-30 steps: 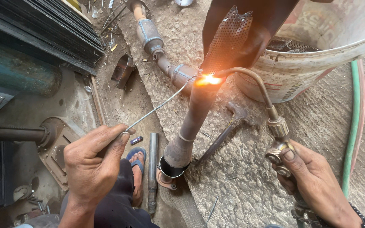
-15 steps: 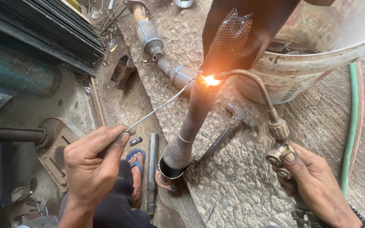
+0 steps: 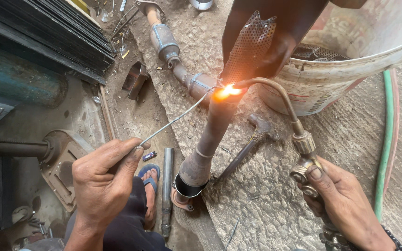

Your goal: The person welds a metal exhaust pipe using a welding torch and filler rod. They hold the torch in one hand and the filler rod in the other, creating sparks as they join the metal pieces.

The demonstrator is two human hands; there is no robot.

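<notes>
My left hand (image 3: 102,179) pinches a thin metal filler rod (image 3: 175,120) whose tip reaches the glowing orange spot (image 3: 228,91). My right hand (image 3: 343,202) grips the brass valve body of a gas torch (image 3: 303,144); its curved nozzle bends over to the same hot spot. The flame sits on the upper end of a rusty exhaust pipe (image 3: 208,144) lying on rough concrete. Above the glow, another person's dark gloved hand holds a perforated metal piece (image 3: 250,49) against the pipe's end.
A white bucket (image 3: 345,69) with scrap stands at the upper right. Green and red hoses (image 3: 387,139) run down the right side. A hammer (image 3: 247,144) lies beside the pipe. More exhaust pipe (image 3: 168,44) stretches away. A short tube (image 3: 167,186) and my sandalled foot (image 3: 150,186) are below.
</notes>
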